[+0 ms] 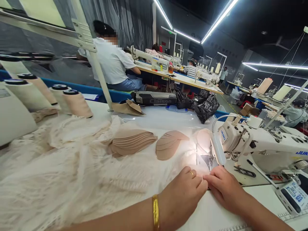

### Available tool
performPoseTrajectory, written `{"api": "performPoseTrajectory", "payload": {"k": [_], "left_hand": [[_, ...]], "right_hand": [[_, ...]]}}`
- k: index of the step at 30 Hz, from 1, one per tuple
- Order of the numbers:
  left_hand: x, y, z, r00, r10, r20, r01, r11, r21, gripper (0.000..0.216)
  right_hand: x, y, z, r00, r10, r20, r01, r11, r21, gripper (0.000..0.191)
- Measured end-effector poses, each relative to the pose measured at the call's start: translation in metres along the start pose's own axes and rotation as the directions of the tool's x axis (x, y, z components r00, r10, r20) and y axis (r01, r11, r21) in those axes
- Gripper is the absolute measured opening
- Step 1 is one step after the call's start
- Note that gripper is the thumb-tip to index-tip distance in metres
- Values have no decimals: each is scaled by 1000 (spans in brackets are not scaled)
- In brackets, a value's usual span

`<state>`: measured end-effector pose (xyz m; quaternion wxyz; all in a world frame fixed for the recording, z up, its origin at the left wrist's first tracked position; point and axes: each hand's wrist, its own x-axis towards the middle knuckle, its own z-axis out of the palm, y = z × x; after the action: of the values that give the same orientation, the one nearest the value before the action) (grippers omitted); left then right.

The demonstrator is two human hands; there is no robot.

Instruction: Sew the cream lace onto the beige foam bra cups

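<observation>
My left hand (183, 192), with a gold ring and a gold bangle, rests on cream lace fabric (79, 179) with its fingers curled and pinched at the fabric's edge. My right hand (225, 189) lies beside it, fingers pressed down on the same edge just in front of the needle area (205, 158) of a white sewing machine (260, 147). The machine's lamp lights the spot brightly. Two fanned stacks of tan bra cups (134, 141) (168, 144) lie on the fabric beyond my hands.
Thread cones (72, 102) stand at the far left. Small snips (245, 171) and the control panel (293, 194) lie right of the needle. A black bag (202, 106) sits at the table's far edge. Other people sit at sewing stations behind.
</observation>
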<state>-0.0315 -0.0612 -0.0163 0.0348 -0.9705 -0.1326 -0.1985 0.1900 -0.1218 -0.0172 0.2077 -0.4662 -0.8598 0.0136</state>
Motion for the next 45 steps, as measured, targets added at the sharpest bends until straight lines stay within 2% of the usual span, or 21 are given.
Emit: {"api": "performPoseTrajectory", "payload": {"k": [6,10,13,19,25,31,38,42,45], "left_hand": [[15,-8,-2,994,-105,27,105,994,-20,19],[15,-17,7,996,-87,33,85,995,57,21],[11,-18,13,995,-97,-28,99,990,98,23],[8,-17,17,998,-29,-56,35,995,98,24],[9,-17,19,992,-89,-86,101,985,140,16],[9,-17,18,996,-55,-74,67,981,181,18],[10,-17,23,993,-23,-118,44,984,174,20],[14,-24,21,996,51,-68,-38,984,176,25],[21,-35,19,997,71,-28,-68,993,100,23]], "right_hand": [[4,9,1,999,-36,6,35,999,38,21],[-1,8,3,1000,-1,-7,1,999,47,26],[-2,8,5,1000,7,-24,-6,1000,29,30],[-3,11,10,997,53,-56,-50,998,42,36],[-3,11,11,996,54,-70,-50,997,53,35],[-4,12,12,995,49,-84,-46,998,42,37],[-4,12,14,994,41,-102,-40,999,7,38],[-3,11,13,993,35,-114,-34,999,11,33],[-2,12,13,991,46,-125,-47,999,0,31]]}}
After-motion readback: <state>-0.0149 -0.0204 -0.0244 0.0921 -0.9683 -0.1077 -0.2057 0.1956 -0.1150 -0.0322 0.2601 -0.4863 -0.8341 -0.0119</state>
